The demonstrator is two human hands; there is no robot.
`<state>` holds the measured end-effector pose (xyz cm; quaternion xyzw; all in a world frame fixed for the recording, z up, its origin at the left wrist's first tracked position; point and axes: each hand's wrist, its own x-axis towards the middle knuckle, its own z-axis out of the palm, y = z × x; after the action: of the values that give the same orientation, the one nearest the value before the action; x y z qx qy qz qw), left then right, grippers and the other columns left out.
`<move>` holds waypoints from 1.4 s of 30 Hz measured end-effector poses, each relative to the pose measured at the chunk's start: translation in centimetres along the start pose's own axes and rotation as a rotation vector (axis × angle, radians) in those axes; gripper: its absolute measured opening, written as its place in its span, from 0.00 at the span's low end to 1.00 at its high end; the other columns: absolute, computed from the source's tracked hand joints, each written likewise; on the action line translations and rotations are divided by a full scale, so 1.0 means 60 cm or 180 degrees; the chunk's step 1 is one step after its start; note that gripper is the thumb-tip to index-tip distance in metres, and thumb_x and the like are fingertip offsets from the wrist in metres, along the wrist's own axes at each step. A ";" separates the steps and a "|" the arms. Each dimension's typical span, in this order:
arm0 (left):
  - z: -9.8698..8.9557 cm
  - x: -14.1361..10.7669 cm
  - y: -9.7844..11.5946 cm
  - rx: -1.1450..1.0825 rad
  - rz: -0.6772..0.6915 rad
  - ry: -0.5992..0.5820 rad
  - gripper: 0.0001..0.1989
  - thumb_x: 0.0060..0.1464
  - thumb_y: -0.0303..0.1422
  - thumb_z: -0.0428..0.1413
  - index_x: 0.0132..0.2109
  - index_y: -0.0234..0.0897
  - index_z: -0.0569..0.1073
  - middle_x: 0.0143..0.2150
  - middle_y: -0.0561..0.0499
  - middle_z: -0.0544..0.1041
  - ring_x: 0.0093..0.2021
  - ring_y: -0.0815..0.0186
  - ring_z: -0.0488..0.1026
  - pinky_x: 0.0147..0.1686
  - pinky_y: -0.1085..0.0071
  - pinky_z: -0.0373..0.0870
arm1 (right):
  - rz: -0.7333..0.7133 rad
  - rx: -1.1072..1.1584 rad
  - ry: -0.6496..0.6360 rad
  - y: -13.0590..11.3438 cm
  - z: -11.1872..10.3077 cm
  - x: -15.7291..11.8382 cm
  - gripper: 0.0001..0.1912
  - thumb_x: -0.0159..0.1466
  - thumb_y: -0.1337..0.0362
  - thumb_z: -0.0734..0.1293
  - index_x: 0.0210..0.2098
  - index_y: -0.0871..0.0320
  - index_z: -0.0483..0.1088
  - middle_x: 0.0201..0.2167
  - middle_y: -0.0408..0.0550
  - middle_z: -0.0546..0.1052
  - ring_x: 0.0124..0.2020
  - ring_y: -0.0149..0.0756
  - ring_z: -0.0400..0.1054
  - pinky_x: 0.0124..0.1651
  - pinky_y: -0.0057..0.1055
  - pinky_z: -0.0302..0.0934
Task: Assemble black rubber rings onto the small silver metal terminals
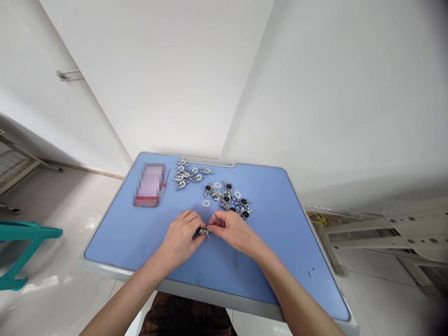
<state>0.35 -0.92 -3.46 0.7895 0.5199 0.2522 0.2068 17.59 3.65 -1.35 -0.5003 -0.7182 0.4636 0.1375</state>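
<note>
Near the middle of the blue table (154, 252), my left hand (184, 233) pinches a small metal part (204, 232) with a dark piece on it. My right hand (234, 229) is closed round a tool with a clear reddish handle (219, 221), its fingertips beside the metal part. Just beyond my hands lies a loose cluster of metal parts with black round pieces (226, 199), flat plates and dark rings. A flat oval plate (206, 203) rests on its left side. Farther back is a group of metal fork-shaped parts (195, 171).
A phone-like device (150, 185), its screen blurred, lies at the table's left, with a thin screwdriver (164, 185) beside it. A green stool (24, 233) stands on the floor at left. White walls rise behind the table; a pale metal frame (378, 233) is at right.
</note>
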 end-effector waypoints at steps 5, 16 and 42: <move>-0.003 0.001 0.003 0.0050 -0.0088 -0.0040 0.05 0.51 0.26 0.57 0.35 0.39 0.69 0.37 0.52 0.73 0.40 0.63 0.68 0.39 0.66 0.65 | 0.0075 0.0357 -0.0143 -0.001 0.006 0.006 0.06 0.54 0.66 0.63 0.22 0.58 0.62 0.18 0.38 0.66 0.21 0.27 0.56 0.26 0.25 0.51; -0.006 0.001 0.000 -0.0111 -0.0141 -0.0045 0.05 0.50 0.26 0.57 0.36 0.39 0.71 0.36 0.52 0.73 0.40 0.63 0.68 0.39 0.67 0.66 | 0.0076 0.0560 -0.0315 0.009 -0.001 0.008 0.09 0.55 0.60 0.65 0.24 0.60 0.66 0.19 0.40 0.70 0.22 0.28 0.59 0.25 0.25 0.52; -0.015 0.007 -0.017 -0.0301 -0.0161 -0.0049 0.04 0.52 0.29 0.56 0.37 0.38 0.73 0.37 0.51 0.75 0.40 0.64 0.70 0.43 0.66 0.65 | -0.0317 0.0276 -0.0335 0.009 -0.028 -0.008 0.06 0.54 0.65 0.62 0.26 0.61 0.69 0.20 0.40 0.71 0.23 0.27 0.60 0.25 0.24 0.52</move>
<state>-0.79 -0.09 -3.27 0.7674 0.5256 0.2651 0.2541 19.22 4.16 -0.77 -0.4324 -0.7277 0.5126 0.1439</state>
